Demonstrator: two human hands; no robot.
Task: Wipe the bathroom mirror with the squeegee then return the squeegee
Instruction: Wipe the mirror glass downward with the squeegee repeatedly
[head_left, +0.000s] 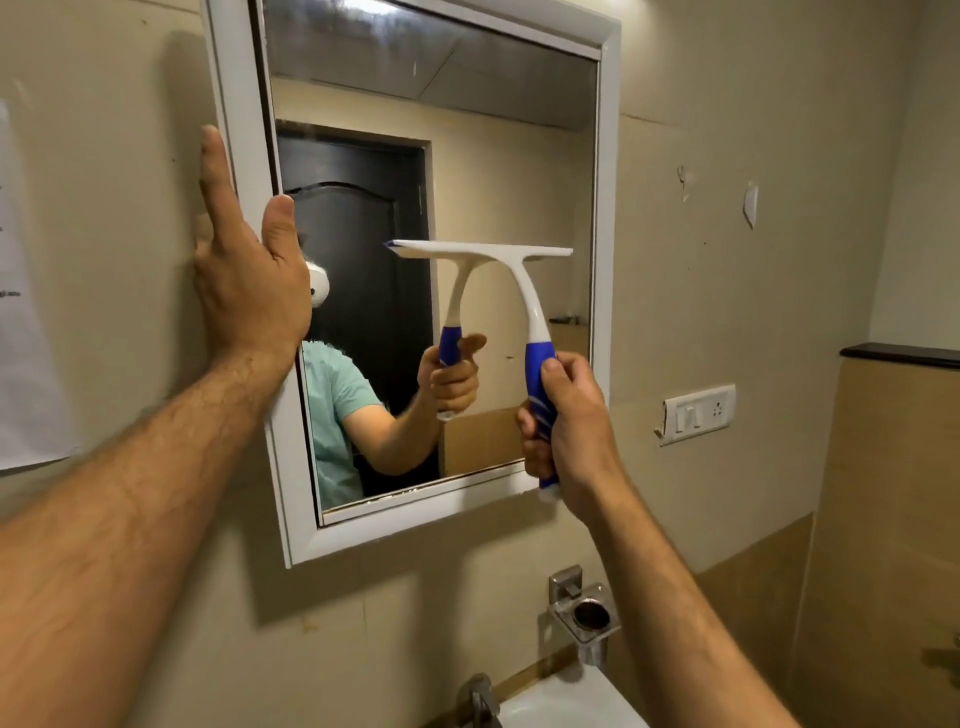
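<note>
While I am watching from the head camera, the right hand (566, 415) is clenching its fingers around the blue grip of the white plastic squeegee with the blue handle (519, 291). Its blade is lying level against the glass, about halfway down the white-framed rectangular bathroom mirror (498, 156). The left hand (249, 270) is resting open, fingers released and flat, on the left edge of the frame, steadying it. I am judging that the wiping is in progress: some haze is showing near the top, the lower glass is waiting, and the return is not yet done. Below, a white basin (571, 701) and a chrome holder (584, 613) are showing; further off, a beige tiled wall (727, 156) is carrying a white switch plate (698, 413).
</note>
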